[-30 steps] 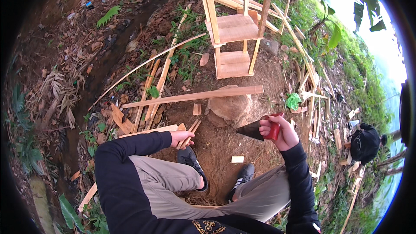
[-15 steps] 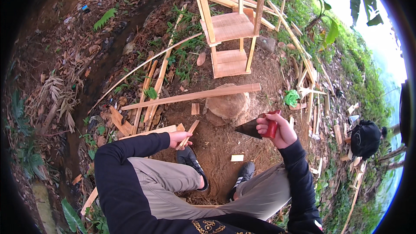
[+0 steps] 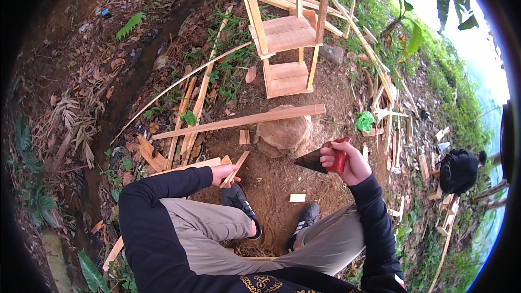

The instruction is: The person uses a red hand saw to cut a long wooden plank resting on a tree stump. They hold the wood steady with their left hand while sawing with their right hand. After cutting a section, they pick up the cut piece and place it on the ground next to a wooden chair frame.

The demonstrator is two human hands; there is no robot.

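Note:
My left hand [image 3: 221, 173] is closed around a short, thin wooden strip [image 3: 239, 165], which slants up and to the right above my left shoe. In my right hand [image 3: 353, 164] is a red-handled handsaw [image 3: 312, 161], its dark tapering blade pointing left and seen at a steep angle. The saw is apart from any wood. Just beyond my hands, a long wooden plank [image 3: 239, 122] lies across a round tree stump [image 3: 283, 134]. A small wooden block [image 3: 245, 137] rests on the soil left of the stump, and a pale wood offcut [image 3: 297, 198] lies between my shoes.
Beyond the stump stands a wooden shelf frame [image 3: 287, 32] with several levels. Long wooden strips [image 3: 203, 92] lie at the left, and more lumber [image 3: 386, 87] at the right. A green plastic bag [image 3: 365, 122] and a black backpack [image 3: 458, 171] are on the right.

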